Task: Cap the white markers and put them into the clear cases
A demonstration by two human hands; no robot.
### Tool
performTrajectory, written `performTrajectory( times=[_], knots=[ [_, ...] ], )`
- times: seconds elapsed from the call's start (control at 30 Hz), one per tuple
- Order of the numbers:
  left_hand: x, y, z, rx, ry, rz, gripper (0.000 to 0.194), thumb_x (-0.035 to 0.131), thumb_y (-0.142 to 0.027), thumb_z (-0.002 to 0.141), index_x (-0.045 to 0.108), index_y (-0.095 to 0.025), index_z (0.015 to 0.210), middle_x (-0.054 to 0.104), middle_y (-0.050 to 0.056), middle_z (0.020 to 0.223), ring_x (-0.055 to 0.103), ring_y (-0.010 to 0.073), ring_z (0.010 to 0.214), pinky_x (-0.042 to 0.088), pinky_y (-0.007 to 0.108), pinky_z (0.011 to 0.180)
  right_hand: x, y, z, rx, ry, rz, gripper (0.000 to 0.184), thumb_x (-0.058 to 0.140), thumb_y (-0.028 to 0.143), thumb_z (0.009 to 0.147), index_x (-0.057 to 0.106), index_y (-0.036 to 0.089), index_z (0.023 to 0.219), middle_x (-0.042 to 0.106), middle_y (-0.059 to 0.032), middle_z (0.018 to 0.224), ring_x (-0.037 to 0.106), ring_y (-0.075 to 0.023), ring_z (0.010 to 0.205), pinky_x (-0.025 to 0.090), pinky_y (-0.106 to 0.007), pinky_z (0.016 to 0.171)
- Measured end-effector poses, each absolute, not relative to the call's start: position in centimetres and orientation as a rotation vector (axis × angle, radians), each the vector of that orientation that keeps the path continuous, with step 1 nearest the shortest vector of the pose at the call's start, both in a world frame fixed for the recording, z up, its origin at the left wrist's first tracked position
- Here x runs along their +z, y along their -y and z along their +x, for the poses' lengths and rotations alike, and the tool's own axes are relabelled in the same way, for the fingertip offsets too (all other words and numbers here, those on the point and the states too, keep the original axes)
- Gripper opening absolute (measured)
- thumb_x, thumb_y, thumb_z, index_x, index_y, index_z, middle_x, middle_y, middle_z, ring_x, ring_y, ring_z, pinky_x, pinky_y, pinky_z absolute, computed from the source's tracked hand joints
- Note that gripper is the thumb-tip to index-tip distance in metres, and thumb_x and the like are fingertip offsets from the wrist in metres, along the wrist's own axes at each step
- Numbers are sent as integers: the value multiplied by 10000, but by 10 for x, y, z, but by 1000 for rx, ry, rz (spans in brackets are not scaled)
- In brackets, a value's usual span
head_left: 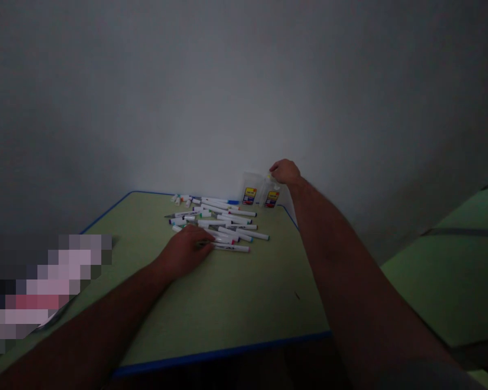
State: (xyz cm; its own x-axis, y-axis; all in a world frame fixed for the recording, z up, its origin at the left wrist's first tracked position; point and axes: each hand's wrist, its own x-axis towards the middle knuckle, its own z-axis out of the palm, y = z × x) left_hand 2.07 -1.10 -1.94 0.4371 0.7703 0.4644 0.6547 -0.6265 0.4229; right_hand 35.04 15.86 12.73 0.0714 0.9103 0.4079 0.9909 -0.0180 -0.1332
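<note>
Many pens (244, 213) lay loose across the table (236, 298), crossing at odd angles, and the left hand (187, 250) was right in among them! Its thumb and fingers curled over the near edge of the spread; whether they truly gripped a pen, you couldn't tell. Up by the wall (211, 108), the right hand (287, 171) bent over the top of the right box (272, 198), fingers curled, any hold down there too dim to call. Just beside it stood the left box (250, 195). Trouble? Plenty was possible! Both boxes looked light, so a wrist knocking that rim could have tipped one against the other. Lower down, one careless drag by the left hand could have set pens rolling, crossed as they were over their neighbours.
</note>
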Motion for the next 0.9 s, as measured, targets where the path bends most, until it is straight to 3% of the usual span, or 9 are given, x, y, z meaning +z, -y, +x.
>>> performTrajectory(
  times=[0.9],
  knots=[
    [-18,13,22,930,-1251,2485,199,602,-310,871,762,-228,954,759,59,953,662,252,958,519,421,873,113,-178,349,-347,1940,-2005,197,663,122,769,786,164,917,760,-109,998,711,-247,961,559,-360,898]
  ],
)
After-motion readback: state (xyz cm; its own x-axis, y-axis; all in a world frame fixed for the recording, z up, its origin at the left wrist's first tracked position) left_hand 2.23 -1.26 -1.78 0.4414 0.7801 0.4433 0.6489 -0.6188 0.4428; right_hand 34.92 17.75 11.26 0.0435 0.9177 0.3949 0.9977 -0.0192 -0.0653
